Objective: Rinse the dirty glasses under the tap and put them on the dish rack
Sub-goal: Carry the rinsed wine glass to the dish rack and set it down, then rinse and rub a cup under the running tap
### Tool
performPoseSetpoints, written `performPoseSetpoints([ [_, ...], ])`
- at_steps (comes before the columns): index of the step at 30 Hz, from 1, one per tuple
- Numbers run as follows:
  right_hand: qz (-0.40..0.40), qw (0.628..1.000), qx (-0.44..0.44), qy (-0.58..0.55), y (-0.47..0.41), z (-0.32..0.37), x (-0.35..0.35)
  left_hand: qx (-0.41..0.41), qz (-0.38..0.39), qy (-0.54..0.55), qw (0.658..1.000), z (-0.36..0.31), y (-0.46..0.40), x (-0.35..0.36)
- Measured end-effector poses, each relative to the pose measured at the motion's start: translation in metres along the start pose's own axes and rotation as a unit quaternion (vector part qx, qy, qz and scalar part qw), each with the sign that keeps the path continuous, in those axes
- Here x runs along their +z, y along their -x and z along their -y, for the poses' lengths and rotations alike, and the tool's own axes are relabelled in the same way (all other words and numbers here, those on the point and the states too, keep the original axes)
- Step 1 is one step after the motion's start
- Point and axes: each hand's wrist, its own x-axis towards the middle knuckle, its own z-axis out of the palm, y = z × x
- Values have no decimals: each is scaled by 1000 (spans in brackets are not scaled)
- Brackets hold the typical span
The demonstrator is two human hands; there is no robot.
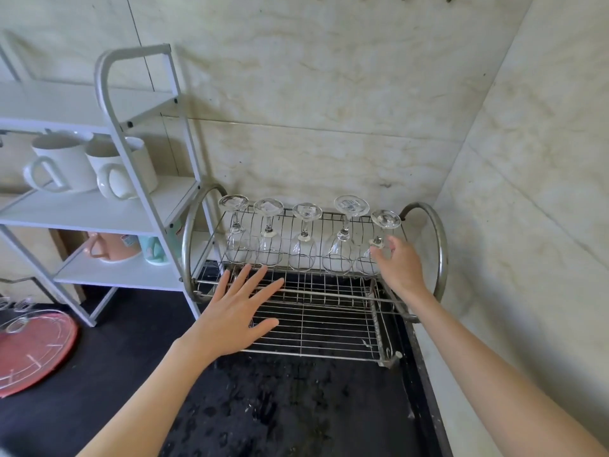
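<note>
Nearest the camera, two bare forearms are seen reaching forward over a dark, wet-looking worktop (108, 351). On that worktop a two-tier wire dish rack (316, 311) is stood against the marbled wall, in the corner.

The left hand (235, 311) is held flat with fingers straight and spread, palm down, over the front left part of the rack's lower grid; nothing is held by it, and whether it rests on the wires or hovers above them cannot be told.

The right hand (400, 267) is extended further, to the right end of the upper tier. Its fingers are loosely parted and only slightly bent, with the fingertips at the stem and bowl of the rightmost glass (379, 245). No closed grip is seen; actual contact cannot be confirmed.

Five stemmed glasses (303, 239) are noted in a row on the upper tier, all inverted, bowls down on the wires and bases up. The fourth from the left is seen slightly tilted.

At the near left edge, a red tray (33, 351) with wire fittings is recorded on the worktop. Further back on the left, a white shelf unit (131, 199) is stood beside the rack, carrying two white mugs (89, 168) on its middle shelf and a pink jug (112, 247) with a teal cup below.
</note>
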Motion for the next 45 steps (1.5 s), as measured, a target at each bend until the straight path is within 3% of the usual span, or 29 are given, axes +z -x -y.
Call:
performPoseSetpoints([
  [5, -4, 991, -95, 93, 72, 17, -1, -14, -105, 5, 994, -25, 32, -9],
  [10, 33, 959, -235, 158, 170, 43, 15, -41, -126, 0, 991, -44, 114, 4],
  [15, 128, 925, -316, 170, 277, 59, 60, -105, -93, -23, 990, -34, 233, 26],
  [22, 201, 882, -394, 161, 396, 117, 121, -235, -53, -40, 970, -6, 411, 15],
  [29, 284, 809, -500, 120, 491, 212, 189, -387, -47, -13, 921, 24, 562, 6],
  [36, 332, 755, -563, 59, 544, 309, 280, -525, -85, -11, 847, 87, 690, -5],
  [45, 348, 692, -632, 20, 575, 473, 417, -598, -101, -36, 794, 224, 759, -43],
])
